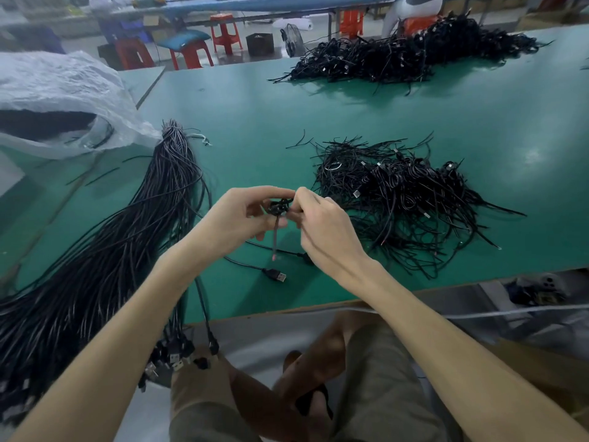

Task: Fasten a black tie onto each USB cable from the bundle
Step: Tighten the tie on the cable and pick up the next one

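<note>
A green table (255, 122) fills most of the view, its wooden-edged front rim running just above the person's knees. Over the middle of it the left hand (237, 215) and right hand (322, 221) meet, fingers of both curled tight round a small coiled cable (278, 207) pinched between them. A loose black end hangs down from the coil, and whether that is tie or cable cannot be told. At 6 o'clock from the hands a USB plug (276, 275) lies on the tabletop. At 9 o'clock the long bundle (137, 224) stretches from 11 to 7, its plugs spilling over the table's near edge. At 3 o'clock sits a tangled pile (398, 193) of coiled cables, and at 1 o'clock, well apart, a larger heap (414, 52) lies along the far edge. A crumpled plastic bag (63, 90) rests at 10 o'clock. Beyond the table, at 12 o'clock, red stools (224, 31) and a small fan (291, 39) stand on a pale floor.
</note>
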Action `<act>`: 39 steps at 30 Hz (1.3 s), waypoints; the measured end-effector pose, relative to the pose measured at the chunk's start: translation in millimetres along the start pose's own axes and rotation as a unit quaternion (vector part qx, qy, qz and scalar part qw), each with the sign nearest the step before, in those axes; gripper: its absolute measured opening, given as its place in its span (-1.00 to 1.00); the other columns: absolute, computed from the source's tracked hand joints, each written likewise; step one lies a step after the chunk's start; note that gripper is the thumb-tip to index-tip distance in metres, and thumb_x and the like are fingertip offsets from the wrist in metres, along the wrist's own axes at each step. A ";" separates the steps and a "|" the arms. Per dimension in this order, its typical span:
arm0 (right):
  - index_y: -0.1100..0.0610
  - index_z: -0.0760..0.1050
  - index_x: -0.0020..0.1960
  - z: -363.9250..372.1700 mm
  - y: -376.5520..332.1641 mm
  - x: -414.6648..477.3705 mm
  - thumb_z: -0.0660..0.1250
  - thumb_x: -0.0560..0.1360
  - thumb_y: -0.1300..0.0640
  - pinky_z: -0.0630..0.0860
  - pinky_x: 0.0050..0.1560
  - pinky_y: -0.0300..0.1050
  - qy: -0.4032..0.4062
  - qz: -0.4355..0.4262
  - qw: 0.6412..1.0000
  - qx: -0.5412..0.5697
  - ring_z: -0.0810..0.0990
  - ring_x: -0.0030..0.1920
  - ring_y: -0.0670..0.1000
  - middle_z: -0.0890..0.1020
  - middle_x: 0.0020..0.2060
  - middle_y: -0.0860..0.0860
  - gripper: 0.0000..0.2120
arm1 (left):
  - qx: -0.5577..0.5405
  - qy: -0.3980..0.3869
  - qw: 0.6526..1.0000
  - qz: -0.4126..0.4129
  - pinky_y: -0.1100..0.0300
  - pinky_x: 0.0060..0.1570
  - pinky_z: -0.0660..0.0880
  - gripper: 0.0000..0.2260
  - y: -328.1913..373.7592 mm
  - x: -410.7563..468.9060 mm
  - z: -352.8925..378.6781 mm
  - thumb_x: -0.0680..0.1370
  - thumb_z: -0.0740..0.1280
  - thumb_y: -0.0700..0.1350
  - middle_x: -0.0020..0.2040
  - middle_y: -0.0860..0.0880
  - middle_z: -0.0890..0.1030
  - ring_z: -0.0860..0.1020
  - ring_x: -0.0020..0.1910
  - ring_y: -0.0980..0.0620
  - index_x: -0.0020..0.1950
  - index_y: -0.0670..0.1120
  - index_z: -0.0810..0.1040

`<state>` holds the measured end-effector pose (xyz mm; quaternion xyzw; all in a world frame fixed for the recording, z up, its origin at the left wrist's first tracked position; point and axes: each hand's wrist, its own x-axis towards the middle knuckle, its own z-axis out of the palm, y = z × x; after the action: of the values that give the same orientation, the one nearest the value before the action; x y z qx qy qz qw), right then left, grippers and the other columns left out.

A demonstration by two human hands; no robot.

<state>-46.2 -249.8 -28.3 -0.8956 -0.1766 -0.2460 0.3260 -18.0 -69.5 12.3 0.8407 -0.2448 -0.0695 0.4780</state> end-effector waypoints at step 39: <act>0.21 0.48 -0.15 3.1 -5.8 21.4 0.32 0.30 0.51 0.34 -0.23 -0.05 -0.032 -0.198 0.959 -0.198 0.49 -0.32 0.14 0.54 -0.31 0.07 -0.75 | -0.008 -0.050 0.960 -0.277 0.25 -0.40 0.44 -0.62 -11.4 20.2 -14.6 0.65 0.30 0.07 -0.43 -0.02 0.44 0.39 -0.45 -0.04 -0.30 -0.09 0.52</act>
<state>-30.6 -240.1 -15.6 -0.8968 -0.3080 -0.3071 0.0808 8.6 -63.1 12.9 0.8670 -0.0253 -0.2430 0.4343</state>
